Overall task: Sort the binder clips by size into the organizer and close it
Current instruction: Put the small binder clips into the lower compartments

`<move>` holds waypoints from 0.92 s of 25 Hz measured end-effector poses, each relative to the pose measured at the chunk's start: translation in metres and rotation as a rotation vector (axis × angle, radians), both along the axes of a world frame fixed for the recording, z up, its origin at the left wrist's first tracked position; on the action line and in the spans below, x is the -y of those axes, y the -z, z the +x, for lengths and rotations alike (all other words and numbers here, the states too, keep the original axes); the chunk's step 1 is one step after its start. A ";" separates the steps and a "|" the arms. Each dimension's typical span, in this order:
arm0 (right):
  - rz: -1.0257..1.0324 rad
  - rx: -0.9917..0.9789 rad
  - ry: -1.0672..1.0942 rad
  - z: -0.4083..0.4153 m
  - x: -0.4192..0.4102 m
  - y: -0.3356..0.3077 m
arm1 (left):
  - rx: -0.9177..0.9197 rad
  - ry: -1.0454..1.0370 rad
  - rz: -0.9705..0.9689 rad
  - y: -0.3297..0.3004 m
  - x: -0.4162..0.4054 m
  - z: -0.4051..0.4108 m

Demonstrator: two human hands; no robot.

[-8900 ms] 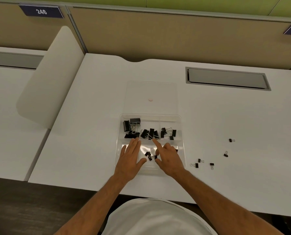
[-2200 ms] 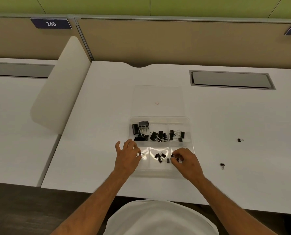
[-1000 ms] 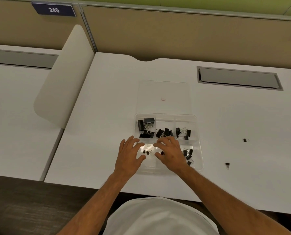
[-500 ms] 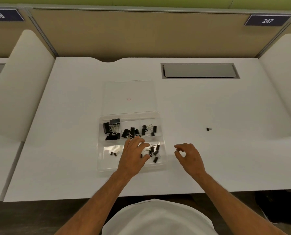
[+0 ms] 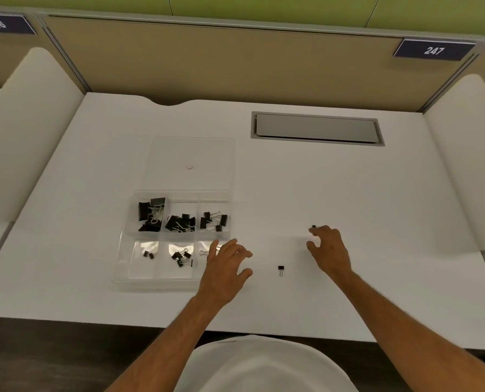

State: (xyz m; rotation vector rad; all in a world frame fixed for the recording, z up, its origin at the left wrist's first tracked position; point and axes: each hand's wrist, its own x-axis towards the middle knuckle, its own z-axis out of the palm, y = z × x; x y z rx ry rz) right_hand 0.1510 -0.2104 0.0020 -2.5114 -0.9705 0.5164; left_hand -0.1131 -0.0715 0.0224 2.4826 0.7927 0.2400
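While sorting neared its end, pictured mid-reach: right hand (image 5: 328,250), fingers curled, fingertips at a tiny black binder clip (image 5: 314,227) on the white desk (image 5: 348,199); grip not clear. Left hand (image 5: 224,267) spread flat, holding nothing, over the clear plastic compartment organizer (image 5: 128,250). Second small black clip (image 5: 281,269) loose between both hands. Likely light, stiff, best pinched by the body.

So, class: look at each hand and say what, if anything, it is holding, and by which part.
Left hand holds nothing; it hovers open at the organizer. Right hand fingertips reach a tiny binder clip; whether it is gripped cannot be told.
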 end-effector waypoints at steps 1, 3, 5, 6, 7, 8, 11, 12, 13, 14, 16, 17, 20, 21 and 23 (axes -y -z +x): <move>-0.065 0.011 -0.029 0.012 -0.003 0.003 | -0.003 -0.008 0.004 -0.001 0.002 0.002; -0.148 0.020 -0.057 0.031 -0.008 0.009 | -0.003 -0.026 0.026 -0.003 0.004 0.006; -0.177 0.027 -0.072 0.045 -0.016 0.014 | -0.010 -0.044 0.048 -0.006 0.002 0.011; -0.187 0.031 -0.087 0.049 -0.020 0.017 | -0.014 -0.050 0.054 -0.007 0.002 0.013; -0.192 0.034 -0.101 0.053 -0.022 0.021 | -0.022 -0.055 0.058 -0.007 0.001 0.015; -0.192 0.037 -0.108 0.055 -0.024 0.024 | -0.031 -0.057 0.059 -0.007 0.002 0.016; -0.162 0.065 -0.123 0.060 -0.027 0.030 | -0.062 -0.059 0.050 -0.006 0.005 0.019; -0.153 0.068 -0.134 0.061 -0.027 0.031 | -0.071 -0.060 0.049 -0.005 0.006 0.020; -0.144 0.065 -0.137 0.061 -0.026 0.031 | -0.080 -0.057 0.051 -0.005 0.007 0.021; -0.133 0.052 -0.136 0.060 -0.024 0.030 | -0.087 -0.050 0.052 -0.003 0.009 0.022; -0.092 0.025 -0.129 0.056 -0.016 0.027 | -0.098 -0.027 0.042 0.001 0.012 0.027; -0.058 0.015 -0.119 0.053 -0.011 0.025 | -0.105 -0.010 0.033 0.003 0.014 0.032; 0.023 -0.035 -0.086 0.040 0.005 0.017 | -0.130 0.058 0.018 0.012 0.019 0.050; 0.029 -0.053 -0.078 0.036 0.010 0.014 | -0.135 0.087 0.009 0.016 0.021 0.057; 0.031 -0.065 -0.068 0.031 0.020 0.013 | -0.156 0.159 -0.006 0.024 0.025 0.070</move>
